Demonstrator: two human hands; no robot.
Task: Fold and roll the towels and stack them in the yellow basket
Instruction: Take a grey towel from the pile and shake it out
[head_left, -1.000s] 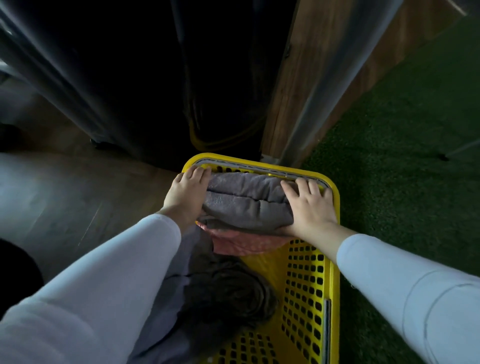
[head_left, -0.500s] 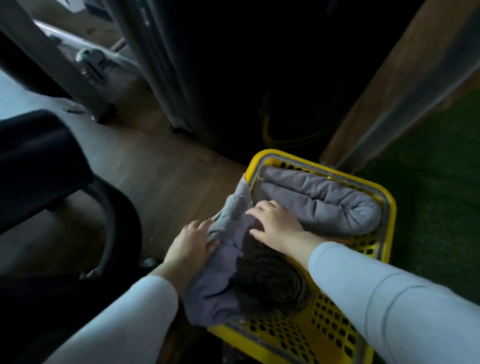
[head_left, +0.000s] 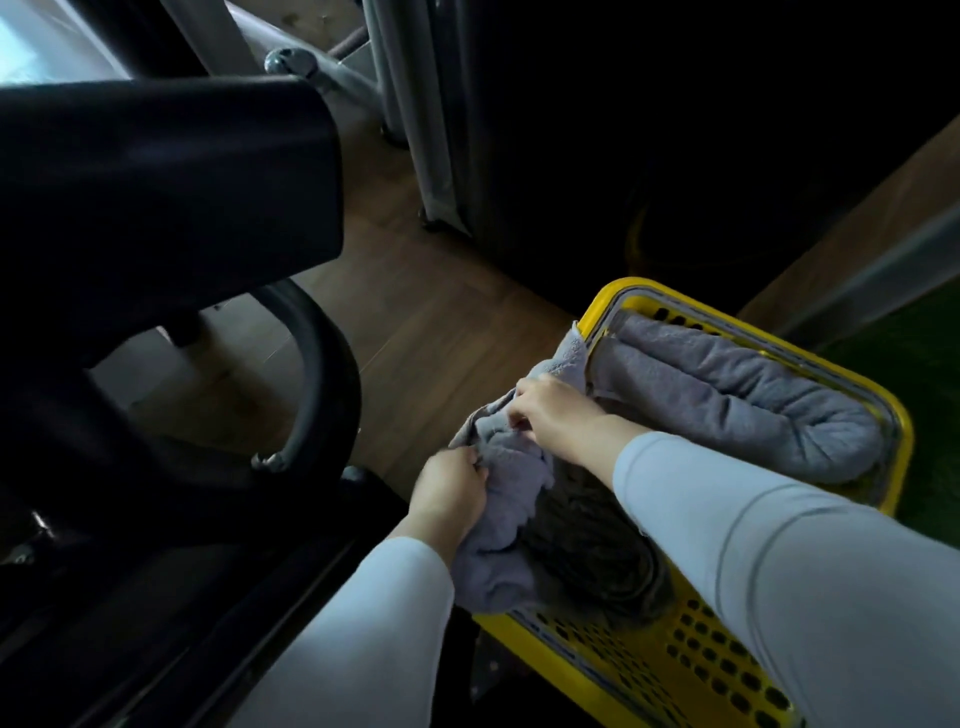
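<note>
The yellow basket (head_left: 701, 660) stands on the floor at lower right. A rolled grey towel (head_left: 737, 395) lies across its far end. A loose, crumpled grey towel (head_left: 506, 512) hangs over the basket's left rim. My left hand (head_left: 449, 491) grips this loose towel at its left side. My right hand (head_left: 553, 415) pinches the same towel a little higher, near the rim. A darker towel (head_left: 592, 556) lies in the basket below my right forearm, partly hidden by it.
A black office chair (head_left: 156, 218) with a curved armrest (head_left: 322, 374) fills the left side, close to my left arm. Wooden floor (head_left: 431, 322) lies between chair and basket. Metal legs (head_left: 431, 130) and a dark opening stand behind; green carpet (head_left: 935, 415) lies at the right.
Both hands left the rolled towel at the basket's far end and took hold of the loose grey towel on the left rim. The view swung left, bringing the chair in.
</note>
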